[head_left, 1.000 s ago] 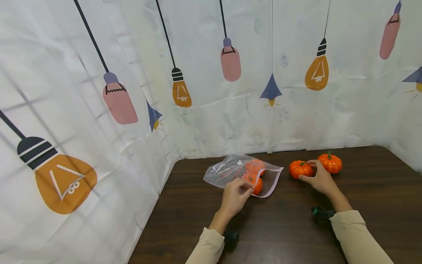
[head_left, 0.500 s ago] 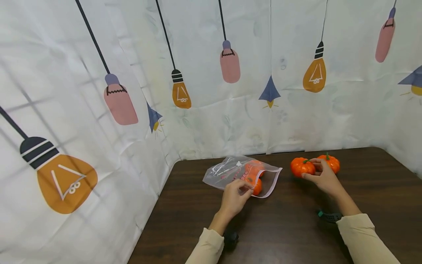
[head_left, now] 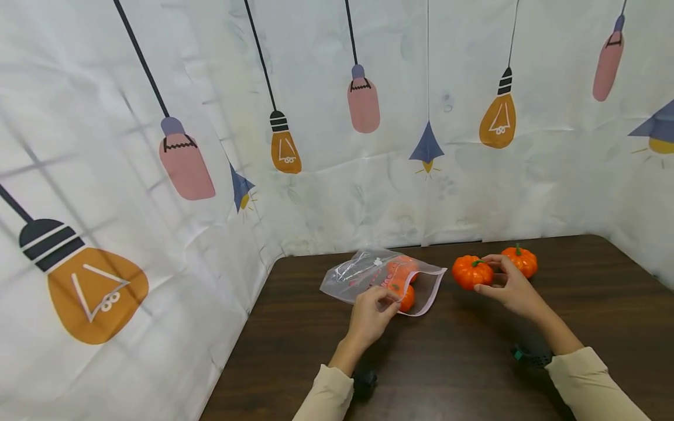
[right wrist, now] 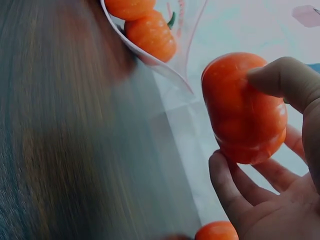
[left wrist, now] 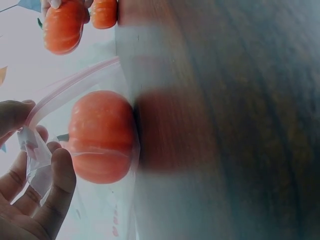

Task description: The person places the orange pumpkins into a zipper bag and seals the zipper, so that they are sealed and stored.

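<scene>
My left hand [head_left: 370, 316] pinches the edge of a clear zip bag [head_left: 344, 279] between thumb and fingers, and the bag's mouth gapes toward the right. Inside it lie two small orange pumpkins; one pumpkin [left wrist: 102, 135] shows near the mouth in the left wrist view. My right hand [head_left: 512, 286] grips another orange pumpkin [head_left: 470, 272] with a green stem, thumb on one side and fingers on the other. In the right wrist view that held pumpkin [right wrist: 242, 107] is lifted off the table, with the bag's opening beyond it.
One more orange pumpkin [head_left: 521, 261] stands on the dark wooden table [head_left: 442, 362], just behind my right hand. A white curtain [head_left: 326, 204] printed with hanging lamps rises behind the table's back edge and along its left side.
My right hand has lifted its pumpkin off the table and moved it slightly left, toward the bag. My left hand keeps its hold on the bag's edge.
</scene>
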The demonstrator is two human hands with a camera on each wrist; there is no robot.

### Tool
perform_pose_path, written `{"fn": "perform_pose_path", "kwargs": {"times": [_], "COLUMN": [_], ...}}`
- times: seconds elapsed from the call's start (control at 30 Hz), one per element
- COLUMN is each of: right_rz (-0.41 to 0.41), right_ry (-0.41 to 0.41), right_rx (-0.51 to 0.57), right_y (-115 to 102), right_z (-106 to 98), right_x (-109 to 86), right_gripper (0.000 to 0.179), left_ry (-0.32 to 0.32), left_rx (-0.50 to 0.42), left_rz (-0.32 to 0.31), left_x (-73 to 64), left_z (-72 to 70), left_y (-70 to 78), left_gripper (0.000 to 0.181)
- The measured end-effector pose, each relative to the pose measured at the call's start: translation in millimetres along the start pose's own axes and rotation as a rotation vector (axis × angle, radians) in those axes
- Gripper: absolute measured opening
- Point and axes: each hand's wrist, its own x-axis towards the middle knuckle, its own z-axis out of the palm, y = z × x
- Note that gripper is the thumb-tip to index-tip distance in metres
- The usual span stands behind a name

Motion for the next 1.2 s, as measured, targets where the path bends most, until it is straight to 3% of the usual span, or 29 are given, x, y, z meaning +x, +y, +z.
{"fn": "perform_pose_path", "kwargs": {"times": [0.3, 0.63, 1.2], "right_rz": [-0.008, -0.019, -0.072], "right_ry": [-0.021, -0.061, -0.117], "right_rx": [0.049, 0.019, -0.011], "right_y": [-5.6, -12.7, -12.9], "right_z": [3.3, 3.5, 7.4], "right_x": [-1.1, -1.9, 0.5], "right_gripper": [0.069, 0.068, 0.064], "left_ry": [-0.009, -0.027, 0.001], "left_rx": [-0.005, 0.003, 0.003], "left_rz": [-0.009, -0.012, -0.001], "left_x": [0.4, 2.3, 0.6], "left_z": [-1.1, -1.3, -0.6], "left_y": [0.4, -1.8, -5.8], "left_gripper": [0.004, 0.005, 0.004]}}
